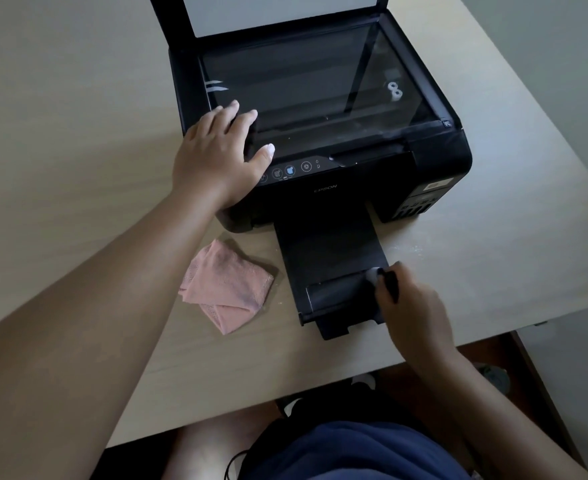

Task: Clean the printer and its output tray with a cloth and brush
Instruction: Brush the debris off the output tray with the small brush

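Observation:
A black printer stands on the table with its scanner lid raised and the glass bed exposed. Its black output tray is pulled out toward me. My left hand rests flat on the printer's front left corner, fingers straight and reaching onto the glass edge. My right hand grips a small black brush, whose pale, blurred bristles touch the tray's right side near its end. A folded pink cloth lies on the table left of the tray, untouched.
The light wooden table extends left and right of the printer; its front edge runs just below the tray's tip. Pale dust specks lie on the table right of the tray. My lap and the floor show below the edge.

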The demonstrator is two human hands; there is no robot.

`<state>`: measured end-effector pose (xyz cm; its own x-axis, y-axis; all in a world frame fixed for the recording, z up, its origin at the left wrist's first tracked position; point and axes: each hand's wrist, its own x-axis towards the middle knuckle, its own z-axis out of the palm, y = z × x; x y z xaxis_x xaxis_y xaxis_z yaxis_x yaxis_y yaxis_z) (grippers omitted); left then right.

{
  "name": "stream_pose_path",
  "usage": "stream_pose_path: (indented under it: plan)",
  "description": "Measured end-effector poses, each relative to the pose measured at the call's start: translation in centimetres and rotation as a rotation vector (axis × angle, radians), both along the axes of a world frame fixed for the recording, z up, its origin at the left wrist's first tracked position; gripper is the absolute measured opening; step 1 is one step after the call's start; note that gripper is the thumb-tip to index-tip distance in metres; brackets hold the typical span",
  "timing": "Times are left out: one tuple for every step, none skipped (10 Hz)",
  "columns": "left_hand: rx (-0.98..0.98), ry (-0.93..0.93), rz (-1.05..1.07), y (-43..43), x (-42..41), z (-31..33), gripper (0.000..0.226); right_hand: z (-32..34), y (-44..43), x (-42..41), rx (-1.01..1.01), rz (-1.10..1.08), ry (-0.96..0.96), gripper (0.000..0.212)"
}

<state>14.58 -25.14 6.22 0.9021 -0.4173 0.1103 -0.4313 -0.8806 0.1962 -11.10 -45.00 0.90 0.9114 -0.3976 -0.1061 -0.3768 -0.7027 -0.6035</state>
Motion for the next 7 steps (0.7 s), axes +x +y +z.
stream_pose_path:
  plan:
    - [-0.004, 0.003, 0.000, 0.0, 0.0, 0.0, 0.066, 0.0, 0.5, 0.4, 0.050, 0.045, 0.049, 0.016]
    - [0.003, 0.011, 0.001, 0.0, 0.0, 0.1, 0.066, 0.3, -0.3, 0.5, 0.007, -0.123, -0.002, 0.022]
    - [0.002, 0.016, -0.002, 0.0, -0.2, 0.1, 0.066, 0.3, -0.6, 0.6, 0.006, -0.054, 0.085, 0.020]
    - [0.000, 0.012, 0.000, 0.0, -0.2, 0.2, 0.066, 0.9, -1.4, 0.9, 0.022, -0.160, 0.028, 0.023]
    - [-0.002, 0.012, -0.003, 0.0, -0.2, 0.2, 0.066, 1.5, -0.1, 1.2, 0.063, 0.013, 0.112, 0.020]
    - [-0.004, 0.013, 0.002, 0.1, -0.3, 0.2, 0.066, 1.5, 2.6, 1.5, 0.304, 0.124, 0.151, 0.009]
    - [-0.004, 0.015, -0.001, -0.1, -0.4, 0.2, 0.067, 1.1, 2.5, 0.9, 0.210, -0.022, 0.026, 0.018]
